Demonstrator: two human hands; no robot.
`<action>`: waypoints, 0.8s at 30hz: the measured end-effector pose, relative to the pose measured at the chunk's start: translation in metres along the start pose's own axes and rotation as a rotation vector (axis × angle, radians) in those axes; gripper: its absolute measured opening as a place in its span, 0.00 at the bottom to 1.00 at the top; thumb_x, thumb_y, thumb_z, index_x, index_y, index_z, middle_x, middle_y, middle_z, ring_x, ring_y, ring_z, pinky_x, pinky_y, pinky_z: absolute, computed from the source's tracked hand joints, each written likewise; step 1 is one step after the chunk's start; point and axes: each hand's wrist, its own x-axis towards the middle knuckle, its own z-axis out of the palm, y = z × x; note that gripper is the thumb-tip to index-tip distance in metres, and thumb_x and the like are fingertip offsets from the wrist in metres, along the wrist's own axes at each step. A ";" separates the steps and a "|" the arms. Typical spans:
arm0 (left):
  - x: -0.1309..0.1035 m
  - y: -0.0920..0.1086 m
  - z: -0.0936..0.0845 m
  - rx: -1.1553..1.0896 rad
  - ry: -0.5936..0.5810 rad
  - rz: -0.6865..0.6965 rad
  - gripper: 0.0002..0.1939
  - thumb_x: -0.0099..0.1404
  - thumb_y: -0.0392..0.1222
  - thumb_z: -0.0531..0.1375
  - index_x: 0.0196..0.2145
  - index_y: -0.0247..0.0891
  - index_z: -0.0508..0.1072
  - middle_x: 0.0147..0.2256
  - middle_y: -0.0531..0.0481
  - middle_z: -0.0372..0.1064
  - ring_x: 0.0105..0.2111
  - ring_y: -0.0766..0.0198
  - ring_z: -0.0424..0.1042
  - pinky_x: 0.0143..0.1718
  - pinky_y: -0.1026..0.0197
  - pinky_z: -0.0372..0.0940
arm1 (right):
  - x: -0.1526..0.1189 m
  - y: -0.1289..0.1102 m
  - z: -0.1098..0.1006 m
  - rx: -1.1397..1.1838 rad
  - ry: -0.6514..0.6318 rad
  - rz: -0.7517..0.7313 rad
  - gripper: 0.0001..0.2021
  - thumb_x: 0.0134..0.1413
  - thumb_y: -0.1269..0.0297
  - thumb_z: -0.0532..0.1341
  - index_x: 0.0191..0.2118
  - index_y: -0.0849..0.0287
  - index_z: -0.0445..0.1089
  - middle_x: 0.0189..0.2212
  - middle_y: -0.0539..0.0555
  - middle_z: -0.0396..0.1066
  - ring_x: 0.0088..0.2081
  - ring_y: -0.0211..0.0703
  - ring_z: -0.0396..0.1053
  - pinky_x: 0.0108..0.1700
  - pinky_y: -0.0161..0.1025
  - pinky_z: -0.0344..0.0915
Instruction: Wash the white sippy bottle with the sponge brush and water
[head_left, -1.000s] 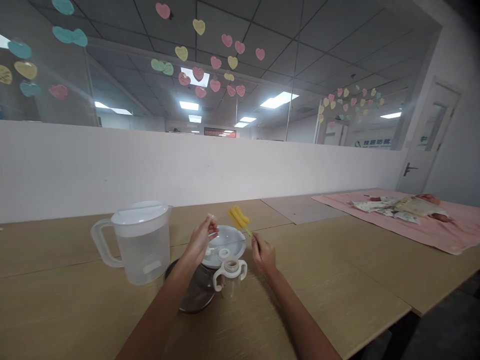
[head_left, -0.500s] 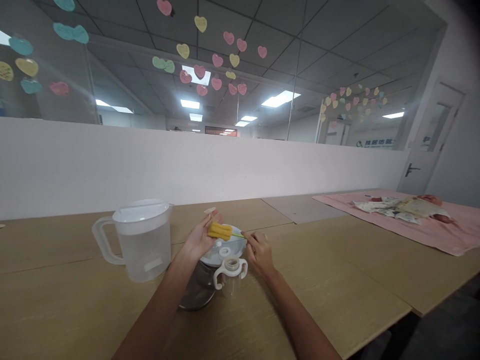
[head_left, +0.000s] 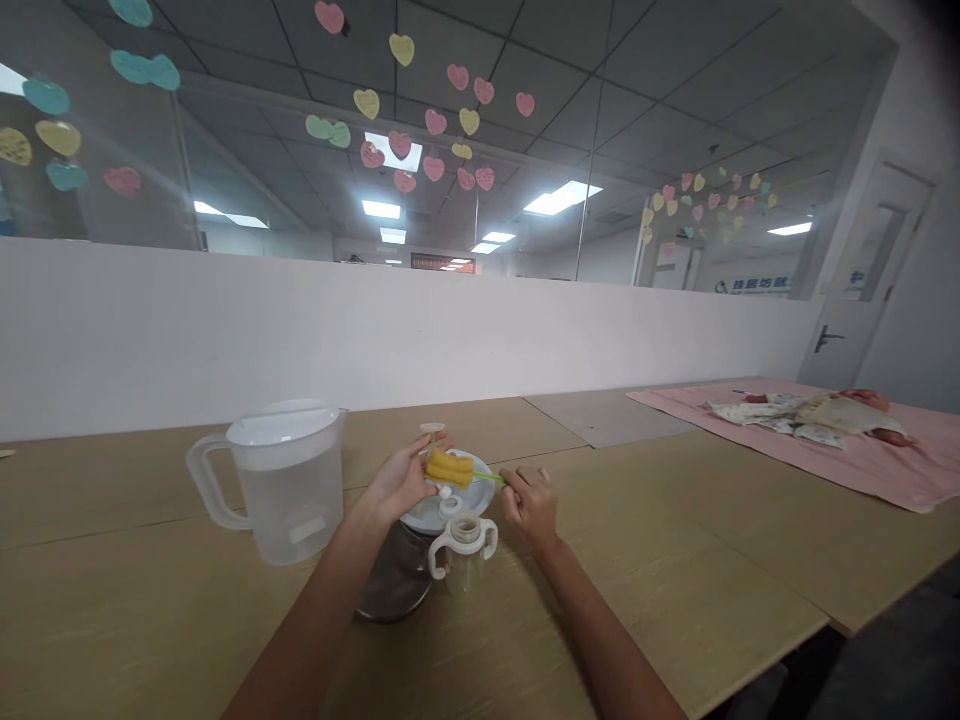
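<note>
A bottle brush with a yellow sponge head (head_left: pixel 450 468) and a thin green handle (head_left: pixel 489 477) is held level above a white bowl (head_left: pixel 484 488). My right hand (head_left: pixel 531 503) is closed around the handle's end. My left hand (head_left: pixel 401 482) curls about the sponge, thumb below and fingers behind it. Just above those fingers shows a small pale rim (head_left: pixel 433 427); what it belongs to is unclear. In front of the bowl stands an uncapped clear bottle with white handles (head_left: pixel 463 545). Small white bottle parts (head_left: pixel 449 505) lie in the bowl.
A lidded clear plastic jug (head_left: pixel 289 485) stands left of my left arm. A dark metal container (head_left: pixel 394 575) sits below the bowl, partly hidden by that arm. At far right, a pink cloth (head_left: pixel 870 475) carries a clothed doll-like figure (head_left: pixel 832 412). A white wall (head_left: pixel 450 335) backs the table.
The brush and my right hand have shifted slightly to the right. My left fingers have moved a little right too, along with the pale rim above them. The bottle stays put.
</note>
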 end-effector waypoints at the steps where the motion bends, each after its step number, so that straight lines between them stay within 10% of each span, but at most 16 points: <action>1: -0.001 0.001 -0.001 -0.040 -0.001 -0.015 0.10 0.62 0.43 0.53 0.41 0.41 0.66 0.50 0.46 0.63 0.44 0.58 0.68 0.37 0.56 0.66 | 0.000 0.000 -0.001 -0.012 0.017 -0.067 0.13 0.48 0.72 0.48 0.26 0.59 0.69 0.19 0.50 0.62 0.24 0.37 0.56 0.32 0.36 0.48; 6: -0.001 0.007 -0.008 -0.111 0.077 -0.011 0.10 0.60 0.40 0.56 0.40 0.40 0.67 0.48 0.47 0.64 0.43 0.60 0.68 0.38 0.58 0.65 | -0.002 0.002 -0.003 -0.035 0.127 -0.175 0.12 0.45 0.74 0.50 0.15 0.59 0.61 0.14 0.49 0.56 0.20 0.35 0.51 0.29 0.37 0.45; 11: 0.001 -0.002 -0.002 0.094 0.059 0.058 0.15 0.58 0.45 0.57 0.42 0.38 0.69 0.48 0.44 0.65 0.41 0.59 0.68 0.31 0.61 0.65 | -0.003 0.004 -0.002 -0.055 0.165 -0.106 0.12 0.48 0.74 0.49 0.27 0.60 0.69 0.18 0.50 0.62 0.23 0.36 0.56 0.30 0.35 0.47; 17: -0.007 0.008 -0.008 1.000 0.342 0.407 0.17 0.59 0.49 0.51 0.34 0.34 0.72 0.33 0.45 0.72 0.34 0.61 0.71 0.33 0.64 0.62 | -0.005 0.008 -0.002 -0.120 0.100 -0.176 0.12 0.47 0.72 0.50 0.22 0.59 0.68 0.16 0.50 0.61 0.22 0.36 0.55 0.29 0.36 0.46; 20: -0.014 0.015 -0.024 1.482 0.454 0.250 0.11 0.57 0.42 0.52 0.25 0.34 0.70 0.22 0.48 0.71 0.22 0.64 0.70 0.26 0.65 0.60 | -0.006 0.011 0.000 -0.126 0.116 -0.142 0.12 0.46 0.73 0.50 0.22 0.59 0.68 0.16 0.49 0.60 0.22 0.36 0.55 0.29 0.36 0.47; 24: -0.017 0.011 -0.048 1.544 0.448 0.035 0.05 0.49 0.34 0.55 0.27 0.33 0.69 0.15 0.50 0.67 0.14 0.64 0.66 0.18 0.66 0.58 | -0.008 0.013 0.002 -0.121 0.123 -0.123 0.11 0.46 0.73 0.50 0.23 0.59 0.68 0.16 0.49 0.62 0.22 0.36 0.57 0.29 0.35 0.48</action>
